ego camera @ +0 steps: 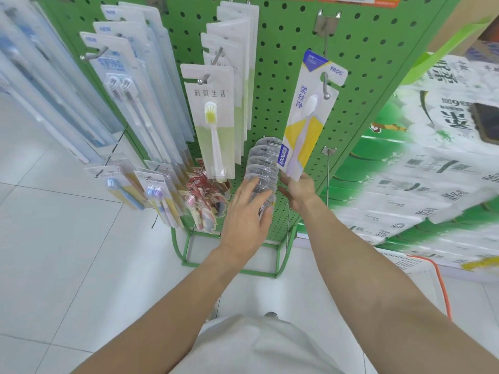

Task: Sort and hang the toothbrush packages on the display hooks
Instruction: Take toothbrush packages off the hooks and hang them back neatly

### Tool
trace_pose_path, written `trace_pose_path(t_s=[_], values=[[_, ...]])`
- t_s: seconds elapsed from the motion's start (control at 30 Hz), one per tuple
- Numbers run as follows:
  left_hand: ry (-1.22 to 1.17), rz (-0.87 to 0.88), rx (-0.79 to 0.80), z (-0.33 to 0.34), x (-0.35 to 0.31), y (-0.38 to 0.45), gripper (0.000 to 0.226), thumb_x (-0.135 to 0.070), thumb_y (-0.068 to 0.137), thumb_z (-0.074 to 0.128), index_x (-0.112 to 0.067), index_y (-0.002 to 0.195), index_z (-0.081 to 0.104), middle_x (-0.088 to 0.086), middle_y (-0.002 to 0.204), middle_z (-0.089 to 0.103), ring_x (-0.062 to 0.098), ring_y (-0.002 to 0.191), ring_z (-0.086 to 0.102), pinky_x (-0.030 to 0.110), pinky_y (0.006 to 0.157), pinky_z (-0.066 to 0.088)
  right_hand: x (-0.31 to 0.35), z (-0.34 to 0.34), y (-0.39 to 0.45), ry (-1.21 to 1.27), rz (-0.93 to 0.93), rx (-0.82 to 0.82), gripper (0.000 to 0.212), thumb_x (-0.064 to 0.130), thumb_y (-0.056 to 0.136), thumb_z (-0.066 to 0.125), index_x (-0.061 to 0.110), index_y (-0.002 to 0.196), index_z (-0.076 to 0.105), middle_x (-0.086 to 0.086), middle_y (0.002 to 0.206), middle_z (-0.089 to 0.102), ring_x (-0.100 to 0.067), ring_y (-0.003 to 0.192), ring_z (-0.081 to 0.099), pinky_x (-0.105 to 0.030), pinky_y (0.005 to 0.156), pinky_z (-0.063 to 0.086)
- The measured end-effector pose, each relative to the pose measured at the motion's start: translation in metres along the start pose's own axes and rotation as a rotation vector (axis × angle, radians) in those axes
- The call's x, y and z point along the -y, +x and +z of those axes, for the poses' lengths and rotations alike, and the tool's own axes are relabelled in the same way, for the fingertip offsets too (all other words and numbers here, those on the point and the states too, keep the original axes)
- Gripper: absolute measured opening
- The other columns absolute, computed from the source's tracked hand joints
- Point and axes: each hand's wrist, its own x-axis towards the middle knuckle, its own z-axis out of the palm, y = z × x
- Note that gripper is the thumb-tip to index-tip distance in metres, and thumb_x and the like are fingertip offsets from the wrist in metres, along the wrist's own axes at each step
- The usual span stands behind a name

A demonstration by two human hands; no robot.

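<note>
A white, yellow and purple FROG toothbrush package [307,114] hangs by its slot on a metal hook [326,87] of the green pegboard rack [283,49]. My right hand [298,190] holds the package by its bottom end. My left hand [247,214] rests with straight fingers on a row of clear plastic packages [263,168] hanging low on the rack. Yellow-bristle toothbrush packages [213,122] hang on the hook to the left.
More toothbrush packs [127,85] fill the left hooks, and small ones [156,193] hang lower. An empty hook [328,174] juts out at the lower right. Stacked tissue cartons [421,168] stand right of the rack. An orange cable [442,287] lies on the white tiled floor.
</note>
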Motion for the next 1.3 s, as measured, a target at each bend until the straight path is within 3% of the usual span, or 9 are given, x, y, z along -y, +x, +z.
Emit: trace_pose_path(t_s=[0.13, 0.27, 0.4, 0.57, 0.7, 0.83, 1.0, 1.2, 1.3], values=[[0.036, -0.002, 0.023, -0.002, -0.002, 0.002, 0.038, -0.025, 0.095, 0.054, -0.014, 0.130, 0.065, 0.012, 0.152, 0.045, 0.029, 0.140, 0.040, 0.037, 0.115, 0.030, -0.012, -0.002, 0.006, 0.009, 0.011, -0.036, 0.019, 0.007, 0.092, 0.070, 0.016, 0.108, 0.066, -0.002, 0.112, 0.071, -0.022, 0.110, 0.066, -0.049, 0.103, 0.052], [0.089, -0.004, 0.027, -0.002, -0.007, 0.003, 0.042, -0.033, 0.094, 0.047, -0.015, 0.127, 0.065, 0.013, 0.149, 0.046, 0.030, 0.135, 0.042, 0.042, 0.110, 0.034, -0.026, 0.000, 0.010, 0.061, -0.028, -0.021, 0.024, 0.006, 0.093, 0.070, 0.015, 0.115, 0.067, -0.004, 0.115, 0.072, -0.022, 0.107, 0.068, -0.044, 0.102, 0.053], [0.162, 0.007, 0.046, -0.001, -0.009, 0.004, 0.033, -0.021, 0.094, 0.060, -0.015, 0.126, 0.066, 0.013, 0.149, 0.046, 0.030, 0.137, 0.041, 0.040, 0.113, 0.033, -0.039, -0.002, 0.021, 0.023, -0.124, -0.012, 0.018, 0.007, 0.091, 0.072, 0.014, 0.108, 0.070, -0.005, 0.111, 0.074, -0.022, 0.104, 0.069, -0.045, 0.100, 0.055], [0.227, -0.019, 0.052, 0.001, -0.012, 0.005, 0.034, -0.021, 0.094, 0.058, -0.014, 0.126, 0.066, 0.012, 0.150, 0.044, 0.029, 0.137, 0.040, 0.040, 0.114, 0.031, -0.055, -0.017, 0.034, -0.118, -0.270, 0.057, 0.020, 0.013, 0.091, 0.074, 0.015, 0.111, 0.071, -0.002, 0.110, 0.074, -0.019, 0.105, 0.070, -0.044, 0.100, 0.055], [0.242, -0.027, 0.023, 0.005, -0.013, 0.005, 0.031, -0.018, 0.092, 0.060, -0.015, 0.121, 0.067, 0.012, 0.149, 0.045, 0.032, 0.136, 0.042, 0.043, 0.112, 0.034, -0.055, -0.025, 0.036, -0.216, -0.329, 0.128, 0.021, 0.014, 0.092, 0.073, 0.015, 0.112, 0.071, 0.005, 0.106, 0.072, -0.014, 0.103, 0.068, -0.037, 0.101, 0.052], [0.250, -0.032, -0.042, 0.013, -0.013, 0.005, 0.025, -0.014, 0.092, 0.063, -0.016, 0.117, 0.068, 0.011, 0.148, 0.046, 0.031, 0.135, 0.043, 0.045, 0.111, 0.037, -0.055, -0.025, 0.039, -0.281, -0.445, 0.105, 0.020, 0.009, 0.094, 0.070, 0.007, 0.114, 0.070, 0.002, 0.104, 0.071, -0.015, 0.099, 0.067, -0.034, 0.098, 0.054], [0.226, 0.009, -0.152, 0.023, -0.004, 0.004, 0.025, -0.018, 0.093, 0.063, -0.016, 0.117, 0.069, 0.009, 0.147, 0.047, 0.030, 0.131, 0.049, 0.044, 0.110, 0.039, -0.055, -0.017, 0.051, -0.338, -0.572, 0.106, 0.019, 0.021, 0.094, 0.072, 0.012, 0.110, 0.072, 0.007, 0.100, 0.071, -0.003, 0.089, 0.065, -0.021, 0.086, 0.052], [0.224, 0.063, -0.241, 0.035, 0.003, 0.003, 0.026, -0.019, 0.094, 0.062, -0.014, 0.118, 0.067, 0.011, 0.148, 0.047, 0.032, 0.124, 0.054, 0.046, 0.107, 0.042, -0.056, -0.014, 0.062, -0.356, -0.608, 0.101, 0.005, 0.018, 0.096, 0.067, 0.014, 0.098, 0.069, 0.012, 0.085, 0.067, 0.001, 0.078, 0.061, -0.002, 0.066, 0.041], [0.225, 0.073, -0.264, 0.040, 0.004, 0.000, 0.029, -0.017, 0.094, 0.062, -0.013, 0.123, 0.065, 0.011, 0.151, 0.045, 0.030, 0.134, 0.048, 0.044, 0.112, 0.039, -0.057, -0.018, 0.062, -0.345, -0.648, 0.088, 0.003, 0.019, 0.096, 0.067, 0.016, 0.096, 0.068, 0.015, 0.085, 0.067, 0.004, 0.079, 0.061, -0.006, 0.070, 0.045]])
